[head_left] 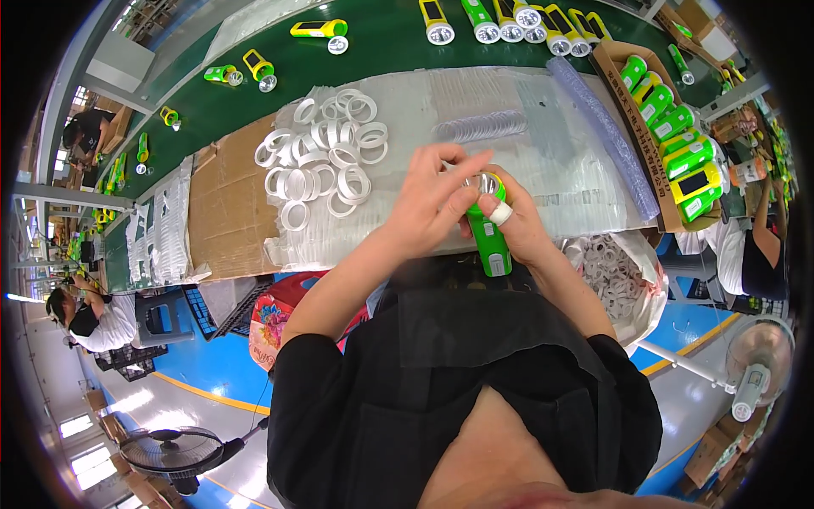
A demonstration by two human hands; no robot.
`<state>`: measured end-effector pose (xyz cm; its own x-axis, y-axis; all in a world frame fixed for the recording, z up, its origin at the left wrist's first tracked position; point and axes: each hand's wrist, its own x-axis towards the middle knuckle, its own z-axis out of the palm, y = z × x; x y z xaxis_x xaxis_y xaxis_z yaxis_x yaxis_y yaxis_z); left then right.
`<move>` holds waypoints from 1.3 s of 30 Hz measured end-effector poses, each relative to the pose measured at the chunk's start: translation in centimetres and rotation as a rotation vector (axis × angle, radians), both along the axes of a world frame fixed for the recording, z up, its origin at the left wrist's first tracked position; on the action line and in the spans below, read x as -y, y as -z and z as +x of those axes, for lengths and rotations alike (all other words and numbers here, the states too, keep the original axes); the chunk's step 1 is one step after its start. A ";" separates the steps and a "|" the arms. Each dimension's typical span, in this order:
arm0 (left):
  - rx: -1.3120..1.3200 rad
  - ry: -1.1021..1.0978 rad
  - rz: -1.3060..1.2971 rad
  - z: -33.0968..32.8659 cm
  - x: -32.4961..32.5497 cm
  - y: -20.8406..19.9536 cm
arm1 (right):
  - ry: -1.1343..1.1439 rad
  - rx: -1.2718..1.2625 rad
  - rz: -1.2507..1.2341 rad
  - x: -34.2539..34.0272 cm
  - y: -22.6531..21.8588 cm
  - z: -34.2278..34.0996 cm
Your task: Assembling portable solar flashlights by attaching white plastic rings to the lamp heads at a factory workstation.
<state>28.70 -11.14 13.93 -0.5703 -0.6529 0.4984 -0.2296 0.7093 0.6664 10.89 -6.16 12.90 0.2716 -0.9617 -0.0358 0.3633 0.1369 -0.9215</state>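
In front of my chest, my right hand (515,222) is wrapped round a green flashlight (493,246). Its shiny head points up and away from me, and its green end hangs toward my lap. A white band (501,214) circles my right thumb. My left hand (431,199) is closed about the head from the left, thumb and fingers at the rim; what lies beneath them is partly hidden. Left of my hands lies a loose pile of white rings (320,153). Beyond them, clear round discs (482,126) overlap in a row on the plastic-covered work surface (560,182).
A carton (632,102) of green and yellow flashlights stands at right, beside a rolled plastic sheet (598,127). More flashlights (509,24) stand on the green belt (381,55). Below the table's right edge hangs a bag (632,318) of small parts. Fans (174,454) stand behind me.
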 end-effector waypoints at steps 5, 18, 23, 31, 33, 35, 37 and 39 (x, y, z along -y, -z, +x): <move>-0.025 -0.024 -0.159 0.5 -0.7 0.3 | -0.075 -0.005 -0.032 0.0 -0.5 0.6; -0.247 0.056 -0.105 0.0 -1.0 0.3 | -0.106 -0.096 -0.138 0.1 0.1 1.3; -0.233 0.051 -0.138 0.7 -0.7 0.9 | -0.145 -0.135 -0.177 0.5 0.9 1.4; -0.169 -0.119 -0.306 1.6 0.6 -0.6 | -0.208 0.054 -0.141 2.4 0.1 1.2; -0.131 -0.251 -0.285 2.6 3.0 -1.5 | -0.031 0.065 -0.339 4.3 -0.5 1.6; 0.224 -0.265 -0.261 4.6 6.6 -2.0 | 0.087 0.040 -0.424 5.8 -0.8 0.9; 0.349 -0.273 -0.264 6.7 9.0 -1.0 | 0.083 0.026 -0.383 6.5 0.2 1.1; 0.812 -0.129 -0.365 8.5 11.1 -0.5 | 0.066 0.017 -0.338 6.8 0.2 1.2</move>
<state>37.17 -22.27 14.39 -0.7703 -0.6167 0.1625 -0.6247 0.7809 0.0024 12.06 -12.94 12.70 0.2064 -0.9340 0.2917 0.3771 -0.1992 -0.9045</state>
